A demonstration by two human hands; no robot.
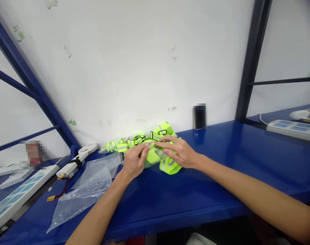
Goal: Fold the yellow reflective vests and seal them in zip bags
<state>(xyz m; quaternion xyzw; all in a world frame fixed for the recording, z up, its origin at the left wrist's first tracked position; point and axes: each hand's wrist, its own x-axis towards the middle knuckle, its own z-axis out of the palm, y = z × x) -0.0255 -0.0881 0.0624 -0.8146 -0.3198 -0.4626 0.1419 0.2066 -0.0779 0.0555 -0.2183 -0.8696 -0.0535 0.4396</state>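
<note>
My left hand [133, 160] pinches the edge of a clear plastic bag [156, 153] between thumb and fingers. A thin red line runs along the bag's top edge, near my fingertips. My right hand [183, 152] reaches across from the right, fingers stretched and apart, the fingertips at the bag's edge. Neon-yellow straps with grey reflective stripes and black buckles [167, 129] lie in a heap just behind and under the bag. One strap loop [170, 167] hangs out below my right hand. Whether any strap is inside the bag, I cannot tell.
Flat clear bags [83, 194] lie left of my left arm. Bundled neon straps [115, 145] rest by the wall. Beyond them are a white fan [88, 148], a wired battery pack [72, 166] and a power strip [24, 194]. A dark box [199, 117] stands back right.
</note>
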